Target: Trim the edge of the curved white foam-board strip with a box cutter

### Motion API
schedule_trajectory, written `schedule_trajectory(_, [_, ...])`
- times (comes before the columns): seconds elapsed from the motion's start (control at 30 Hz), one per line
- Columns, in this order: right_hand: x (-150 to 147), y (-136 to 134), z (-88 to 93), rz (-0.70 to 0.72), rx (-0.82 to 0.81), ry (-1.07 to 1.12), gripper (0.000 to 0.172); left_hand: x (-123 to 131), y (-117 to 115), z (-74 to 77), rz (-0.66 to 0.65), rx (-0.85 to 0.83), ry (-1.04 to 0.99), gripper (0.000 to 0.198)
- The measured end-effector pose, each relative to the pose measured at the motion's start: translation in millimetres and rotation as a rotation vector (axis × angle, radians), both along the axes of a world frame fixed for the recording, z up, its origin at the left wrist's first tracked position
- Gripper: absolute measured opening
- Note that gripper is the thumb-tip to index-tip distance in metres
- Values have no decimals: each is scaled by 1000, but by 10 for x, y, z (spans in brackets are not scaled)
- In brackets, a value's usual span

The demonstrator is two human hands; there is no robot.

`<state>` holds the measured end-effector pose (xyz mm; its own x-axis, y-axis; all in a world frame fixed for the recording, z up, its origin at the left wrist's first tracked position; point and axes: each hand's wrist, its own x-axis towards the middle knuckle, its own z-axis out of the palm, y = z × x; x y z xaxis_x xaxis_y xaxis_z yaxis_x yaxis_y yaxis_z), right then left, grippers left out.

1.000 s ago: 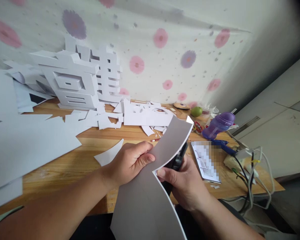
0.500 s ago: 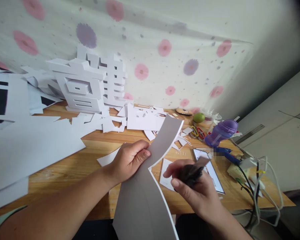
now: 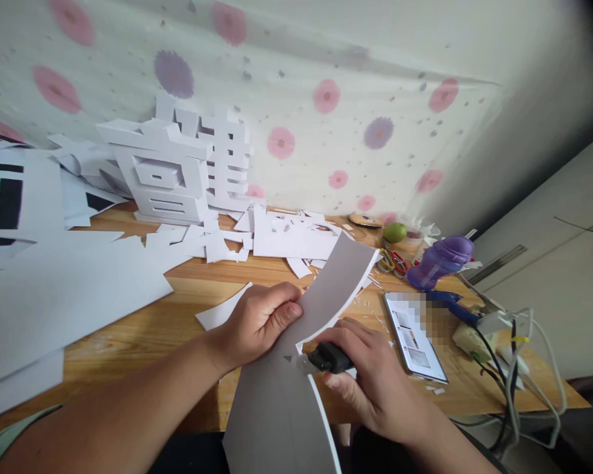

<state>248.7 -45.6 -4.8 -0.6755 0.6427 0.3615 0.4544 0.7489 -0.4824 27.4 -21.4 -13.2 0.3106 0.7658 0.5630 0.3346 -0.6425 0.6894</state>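
Note:
A curved strip of white foam board extends from the bottom of the view up over the table, with a notch in its right edge. My left hand is closed around the board beside that notch, thumb on top. In my right hand is a black-handled utility knife, gripped between thumb and fingers. The knife's front end is at the board's right edge, just below the notch. A small dark tip shows on the board's face; the rest of the blade is hard to make out.
White board sheets cover the table's left side, with cut-out characters standing behind. Scraps lie along the back. On the right are a phone, scissors, a purple bottle, a blue tool and cables.
My right hand has moved left with the utility knife, from clear of the board to its notched edge. My left hand keeps its hold, and the board's upper end has shifted slightly right.

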Motion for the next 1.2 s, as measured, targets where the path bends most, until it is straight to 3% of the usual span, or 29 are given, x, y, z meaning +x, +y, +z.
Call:
schedule_trajectory(0.43, [-50,34,-105,15,139,-7,43,-4,-59,40,-63,23,-3,44])
schedule_trajectory(0.77, [7,58,-218,-26,109,-30,45,-12,-86,80,-62,-6,-38,46])
schedule_trajectory(1.2, [117,104,-205,-59,192,-70,36,-40,-64,89,-95,-51,-59,44])
